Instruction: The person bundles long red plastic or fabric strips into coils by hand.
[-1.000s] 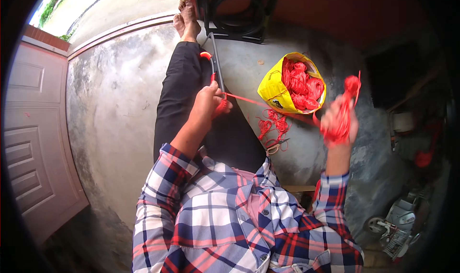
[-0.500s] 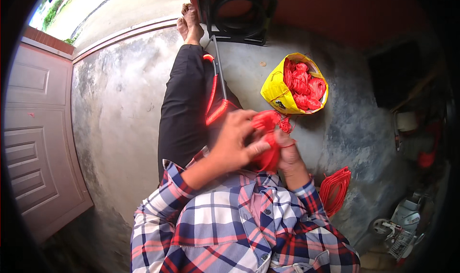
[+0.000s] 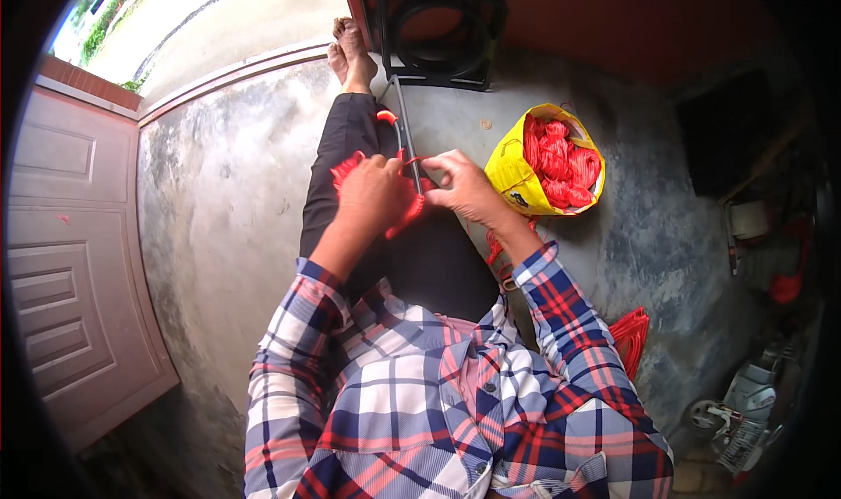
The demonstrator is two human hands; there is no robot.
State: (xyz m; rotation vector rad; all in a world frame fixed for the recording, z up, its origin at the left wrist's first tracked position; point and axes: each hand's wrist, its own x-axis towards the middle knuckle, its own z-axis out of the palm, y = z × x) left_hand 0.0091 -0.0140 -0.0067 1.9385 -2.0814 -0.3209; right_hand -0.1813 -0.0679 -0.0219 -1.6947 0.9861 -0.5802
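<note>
A grey metal rod frame [image 3: 402, 109] lies along my thighs, partly wrapped in red cord. My left hand [image 3: 371, 191] is closed round a bundle of red cord [image 3: 346, 169] beside the rod, its loops sticking out past the knuckles. On the other side of the rod, my right hand [image 3: 464, 190] has thumb and forefinger bent toward the rod, with a strand of red cord at the fingertips. More red cord hangs below my right wrist. The exact path of the strand round the rod is hidden by my fingers.
A yellow bag [image 3: 515, 173] full of red cord skeins [image 3: 561, 162] stands on the concrete floor to the right. Another red coil [image 3: 629, 339] lies by my right elbow. A black frame [image 3: 434, 35] leans at the far wall; a metal-and-wheel device [image 3: 745, 403] sits at lower right.
Both hands have moved forward and left, from before my chest to the rod frame, carrying the red cord bundle. It has gone into my left hand; my right now works at the rod.
</note>
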